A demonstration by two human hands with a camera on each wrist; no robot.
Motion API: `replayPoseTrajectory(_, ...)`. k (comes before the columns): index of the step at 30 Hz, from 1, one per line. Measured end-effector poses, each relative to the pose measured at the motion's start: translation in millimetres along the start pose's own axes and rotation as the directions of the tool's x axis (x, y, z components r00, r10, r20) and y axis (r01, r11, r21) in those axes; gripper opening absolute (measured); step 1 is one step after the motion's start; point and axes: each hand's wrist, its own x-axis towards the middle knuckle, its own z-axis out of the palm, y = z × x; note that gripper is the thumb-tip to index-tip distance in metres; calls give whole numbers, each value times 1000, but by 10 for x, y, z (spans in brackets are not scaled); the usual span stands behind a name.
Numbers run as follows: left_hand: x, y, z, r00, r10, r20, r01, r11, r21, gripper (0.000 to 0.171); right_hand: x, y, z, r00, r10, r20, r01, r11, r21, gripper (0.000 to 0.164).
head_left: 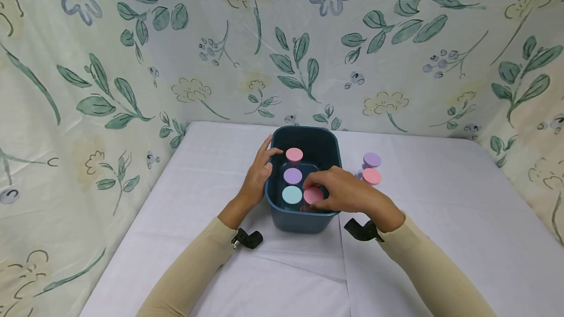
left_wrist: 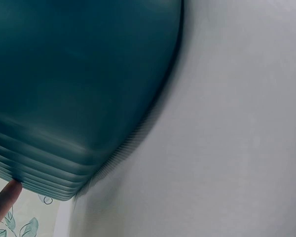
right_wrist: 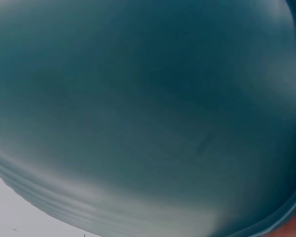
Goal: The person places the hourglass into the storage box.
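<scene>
A dark blue plastic bin (head_left: 293,221) stands on the table. My left hand (head_left: 254,176) rests against its left side, with one finger reaching over the rim. In the left wrist view, fingertips touch the bin's wall (left_wrist: 49,94). Inside the bin, my right hand (head_left: 342,189) pinches a pink-lidded jar (head_left: 313,194) by its lid at the near right corner. Down the left side are a pink-lidded jar (head_left: 294,154), a purple-lidded jar (head_left: 293,176) and a light-blue-lidded jar (head_left: 292,194). The bin's wall (right_wrist: 138,108) fills most of the right wrist view.
Right of the bin, a purple-lidded jar (head_left: 372,160) and another pink-lidded jar (head_left: 371,176) stand on the white-covered table (head_left: 440,199), partly behind my right hand. Floral cloth (head_left: 264,77) hangs behind the table and at both sides.
</scene>
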Motion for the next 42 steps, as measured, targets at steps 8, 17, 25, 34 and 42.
replayPoseTrajectory(8, 4, -5, -1, 1000, 3, -1, -3, 1000, -2, 46, 12, 8, 1, 1000, -17, 4, 17, 1000, 3, 26)
replayPoseTrajectory(17, 10, -16, 3, 1000, -5, -3, 5, 1000, -8, 55, 27, 25, 8, 998, -54, -14, 54, 999, 4, 25)
replayPoseTrajectory(25, 11, -14, 11, 1000, -1, -3, 1, 1000, 2, 48, 32, 38, 15, 998, -58, -17, 58, 998, -3, 22)
replayPoseTrajectory(34, 11, -9, 14, 1000, 10, -1, -10, 1000, -9, 45, 22, 46, 20, 998, -58, -16, 57, 998, -18, 23)
replayPoseTrajectory(42, 18, 13, 6, 1000, 2, -1, -2, 1000, 0, 45, 9, 32, 23, 999, -33, -29, 33, 999, -27, 25)
